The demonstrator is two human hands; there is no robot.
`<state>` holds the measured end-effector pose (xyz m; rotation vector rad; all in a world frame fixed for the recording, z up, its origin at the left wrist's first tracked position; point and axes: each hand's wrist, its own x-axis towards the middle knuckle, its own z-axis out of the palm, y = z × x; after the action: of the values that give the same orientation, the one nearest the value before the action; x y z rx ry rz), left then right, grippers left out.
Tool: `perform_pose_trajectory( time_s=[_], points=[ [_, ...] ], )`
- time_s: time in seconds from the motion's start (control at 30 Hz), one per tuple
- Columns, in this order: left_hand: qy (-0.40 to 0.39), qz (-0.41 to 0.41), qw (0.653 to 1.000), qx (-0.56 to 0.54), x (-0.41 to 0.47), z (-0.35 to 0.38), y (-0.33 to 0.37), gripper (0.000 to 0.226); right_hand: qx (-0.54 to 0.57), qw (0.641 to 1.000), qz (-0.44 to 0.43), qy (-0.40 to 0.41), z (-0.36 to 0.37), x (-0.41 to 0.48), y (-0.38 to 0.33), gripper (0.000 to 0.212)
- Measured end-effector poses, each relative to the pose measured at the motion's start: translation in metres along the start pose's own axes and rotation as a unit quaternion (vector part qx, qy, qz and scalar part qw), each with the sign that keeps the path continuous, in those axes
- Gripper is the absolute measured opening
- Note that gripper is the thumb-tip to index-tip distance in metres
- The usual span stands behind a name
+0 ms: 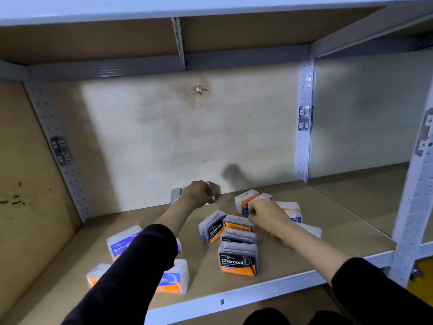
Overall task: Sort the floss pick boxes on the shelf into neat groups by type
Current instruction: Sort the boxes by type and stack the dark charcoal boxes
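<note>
Head view: two bare hands are being held over a shelf (304, 259) scattered with floss pick boxes.
Landmark: the front Charcoal box (238, 258) is being used as reference for every place below.
Left hand (198, 192): is being closed around a clear box (214, 192) far behind the landmark, at the back wall; another clear box (176, 195) is standing just beside it.
Right hand (266, 213): is being curled over a white box (260, 198) behind and right of the landmark; whether it is gripped cannot be told.
Charcoal group: three more dark boxes are lying just behind the landmark.
Smooth boxes (121, 242): are lying well to its left.
Deciding relation: the white box's kin are lying leftward, nearer the left hand, judging by labels.
</note>
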<state>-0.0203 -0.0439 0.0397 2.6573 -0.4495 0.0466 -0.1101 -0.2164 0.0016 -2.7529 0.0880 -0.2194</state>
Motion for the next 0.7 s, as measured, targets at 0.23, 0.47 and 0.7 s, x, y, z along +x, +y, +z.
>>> perform_pose_trajectory(
  time_s=[0.23,0.47,0.7],
  points=[
    [0.017,-0.050,0.999,-0.008,0.004,-0.015,-0.043,0.008,0.030,0.999,-0.014,0.006,-0.001,0.043,-0.030,0.019],
    [0.045,-0.119,0.992,-0.019,0.036,-0.019,-0.093,0.026,0.026,0.998,-0.048,0.014,0.013,0.104,-0.052,0.020],
    [0.072,-0.170,0.982,-0.051,0.081,-0.007,-0.133,0.032,-0.014,0.997,-0.081,-0.011,0.049,0.160,-0.061,0.012]
  ],
)
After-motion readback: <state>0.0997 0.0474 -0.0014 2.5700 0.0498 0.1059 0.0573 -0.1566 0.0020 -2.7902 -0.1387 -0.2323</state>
